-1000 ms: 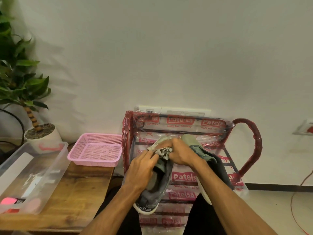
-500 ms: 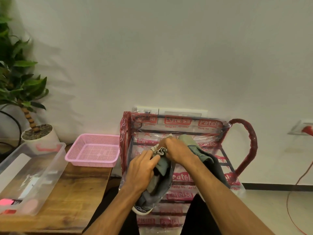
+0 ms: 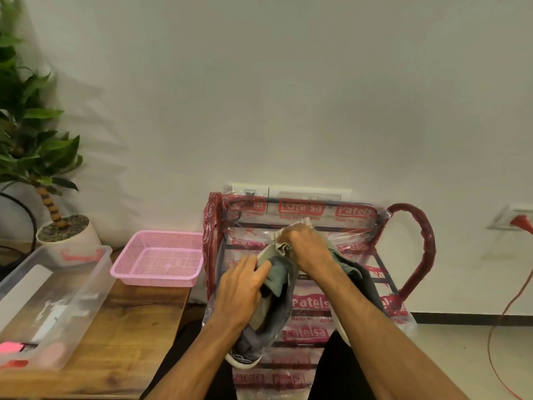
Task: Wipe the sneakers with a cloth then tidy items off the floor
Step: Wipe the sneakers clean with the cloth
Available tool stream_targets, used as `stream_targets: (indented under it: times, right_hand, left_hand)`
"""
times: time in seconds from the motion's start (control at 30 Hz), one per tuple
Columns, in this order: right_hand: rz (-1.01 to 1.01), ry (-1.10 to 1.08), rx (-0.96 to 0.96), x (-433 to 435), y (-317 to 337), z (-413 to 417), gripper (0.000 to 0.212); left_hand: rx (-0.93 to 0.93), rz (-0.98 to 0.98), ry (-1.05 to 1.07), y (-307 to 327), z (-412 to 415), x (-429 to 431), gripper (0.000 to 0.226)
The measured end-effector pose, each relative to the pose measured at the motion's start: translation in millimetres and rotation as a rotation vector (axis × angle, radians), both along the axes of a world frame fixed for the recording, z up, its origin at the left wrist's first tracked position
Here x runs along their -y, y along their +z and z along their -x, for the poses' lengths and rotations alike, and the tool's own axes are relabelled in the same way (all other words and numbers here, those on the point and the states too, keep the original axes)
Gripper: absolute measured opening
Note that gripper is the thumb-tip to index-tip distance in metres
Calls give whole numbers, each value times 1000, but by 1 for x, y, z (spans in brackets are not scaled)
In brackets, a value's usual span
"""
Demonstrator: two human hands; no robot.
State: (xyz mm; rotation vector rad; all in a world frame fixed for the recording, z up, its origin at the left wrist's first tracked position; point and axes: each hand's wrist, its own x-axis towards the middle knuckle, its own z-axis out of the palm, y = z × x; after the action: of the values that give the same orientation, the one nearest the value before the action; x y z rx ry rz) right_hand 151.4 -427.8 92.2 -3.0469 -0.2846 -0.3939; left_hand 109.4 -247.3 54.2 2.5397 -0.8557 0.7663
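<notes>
A grey-green sneaker point(image 3: 268, 321) with a white sole lies toe-away on the plastic-wrapped red rack point(image 3: 415, 255) in front of me. My left hand point(image 3: 240, 290) grips it at the collar and tongue. My right hand point(image 3: 310, 249) holds a bunched pale cloth point(image 3: 278, 241) against the sneaker's toe end. A second sneaker point(image 3: 350, 269) of the same colour lies to the right, mostly hidden under my right forearm.
A pink mesh basket point(image 3: 157, 259) and a clear plastic box point(image 3: 54, 301) holding small items sit on a wooden table point(image 3: 121, 342) at left. A potted plant point(image 3: 62, 229) stands behind them. A red cable point(image 3: 510, 307) hangs from a wall socket at right.
My right hand with the cloth has moved slightly up toward the sneaker's toe. The view has shifted a little; my left hand keeps its hold.
</notes>
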Motion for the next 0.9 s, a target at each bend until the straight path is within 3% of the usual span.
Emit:
stream_targets:
  times: [0.07,0.17,0.3,0.47,0.57,0.7,0.8,0.9]
  right_hand:
    - [-179,-60,47,6,2,3,42]
    - [-391,-113,-45,7,7,10,40]
    - [-420,-74,-214,-2,4,16,30]
    - [-411,-121,-167,-9,-4,19,26]
    - [-434,-59,-188,-16,-5,21,32]
    - [-515,193,-248,-26,7,33,38]
    - [-571,241,-243,-25,13,40,52]
    - [-408,182,-212,-16,6,37,48]
  left_hand:
    - [-38,8,13,2,1,-4,31]
    - [-185,19,37,3,-2,-7,33]
    - [-362,66,126,12,-3,-9,32]
    - [-457,82,219,13,-5,-21,36]
    - [-414,96,189,13,0,-20,30]
    - [-318,169,178,13,3,-15,19]
    - [-237,191,180,8,2,-15,25]
    - [-155,180,142,9,6,-13,34]
